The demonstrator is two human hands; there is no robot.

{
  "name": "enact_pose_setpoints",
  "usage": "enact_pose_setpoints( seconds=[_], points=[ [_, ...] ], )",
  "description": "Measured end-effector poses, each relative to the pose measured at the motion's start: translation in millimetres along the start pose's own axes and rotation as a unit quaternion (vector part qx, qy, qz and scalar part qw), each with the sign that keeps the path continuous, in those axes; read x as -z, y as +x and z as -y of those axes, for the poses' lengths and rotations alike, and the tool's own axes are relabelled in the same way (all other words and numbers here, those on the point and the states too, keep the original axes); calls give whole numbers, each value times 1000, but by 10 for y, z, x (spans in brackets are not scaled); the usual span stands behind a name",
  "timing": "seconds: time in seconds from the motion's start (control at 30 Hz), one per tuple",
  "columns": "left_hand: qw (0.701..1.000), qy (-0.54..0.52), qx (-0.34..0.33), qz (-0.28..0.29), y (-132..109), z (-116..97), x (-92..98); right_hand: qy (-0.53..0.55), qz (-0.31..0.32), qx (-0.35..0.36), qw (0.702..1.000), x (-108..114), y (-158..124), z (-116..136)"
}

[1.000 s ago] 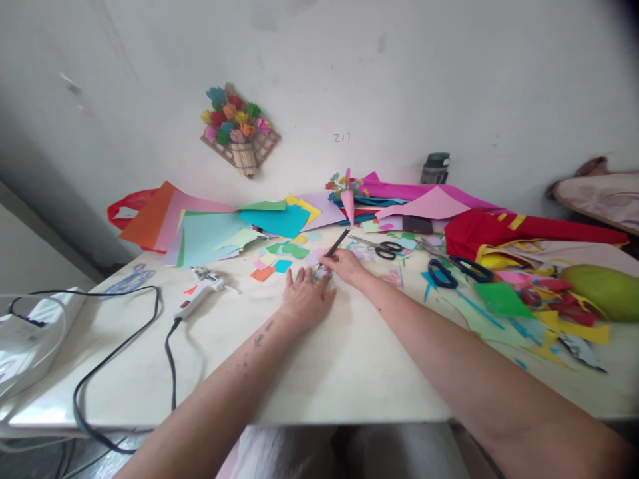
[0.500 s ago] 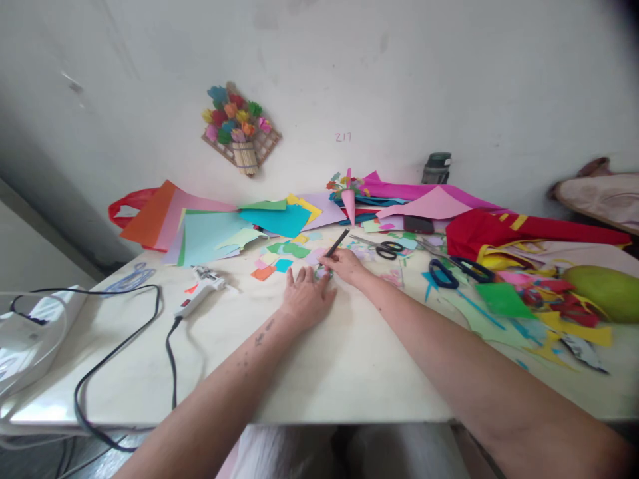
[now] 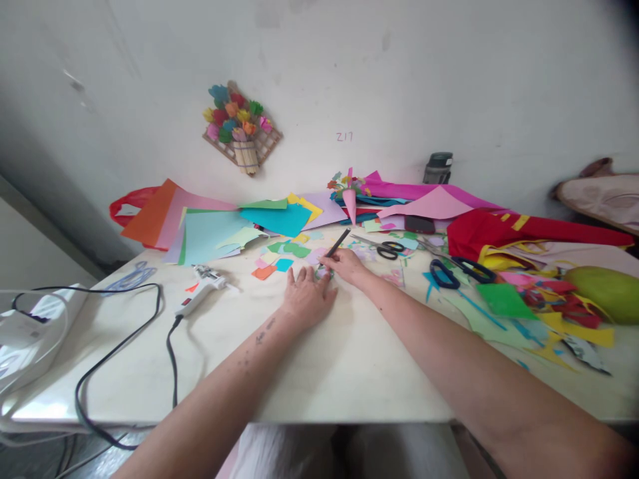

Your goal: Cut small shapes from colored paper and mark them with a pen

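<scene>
My right hand (image 3: 348, 267) is closed around a dark pen (image 3: 338, 243), its tip pointing down at the tabletop. Lying flat beside it, my left hand (image 3: 308, 298) has its fingers spread. A small pale piece of paper (image 3: 323, 271) sits at the left fingertips under the pen, mostly hidden by the hands. Just beyond are cut scraps: an orange one (image 3: 263, 272), a blue one (image 3: 284, 265) and green ones (image 3: 296, 249). Small black-handled scissors (image 3: 389, 249) rest to the right of the pen.
A glue gun (image 3: 200, 295) lies at left, its cord running towards a power strip (image 3: 40, 332). Coloured paper sheets (image 3: 212, 233) line the back. Larger scissors (image 3: 444, 273), paper scraps (image 3: 504, 301), red cloth (image 3: 499, 233) and a green fruit-like object (image 3: 604, 293) occupy the right.
Both hands stay in practically the same place, with the pen still at the small piece of paper. The whole view has shifted very slightly.
</scene>
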State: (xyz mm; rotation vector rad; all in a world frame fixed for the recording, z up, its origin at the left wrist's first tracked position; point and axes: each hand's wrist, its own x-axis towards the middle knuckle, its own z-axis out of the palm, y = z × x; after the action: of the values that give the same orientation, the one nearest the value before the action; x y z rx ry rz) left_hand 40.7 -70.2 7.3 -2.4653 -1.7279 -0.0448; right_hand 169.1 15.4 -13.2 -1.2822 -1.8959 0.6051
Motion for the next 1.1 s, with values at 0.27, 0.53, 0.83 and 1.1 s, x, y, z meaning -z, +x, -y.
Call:
enact_pose_setpoints(
  seconds=[0.27,0.53,0.83,1.1],
  points=[
    [1000,0,1,0,4,0,-4,3,-3,0,1000,-13,11,-15],
    [1000,-1,3,-1,4,-1,0,14,-9,-1,1000,-37,33,-55],
    [1000,2,2,2,0,-4,12,20,-12,-9,1000,-13,12,-23],
    [1000,-3,1,2,-2,-1,11,55,-15,-23,998,-17,9,-12]
  ],
)
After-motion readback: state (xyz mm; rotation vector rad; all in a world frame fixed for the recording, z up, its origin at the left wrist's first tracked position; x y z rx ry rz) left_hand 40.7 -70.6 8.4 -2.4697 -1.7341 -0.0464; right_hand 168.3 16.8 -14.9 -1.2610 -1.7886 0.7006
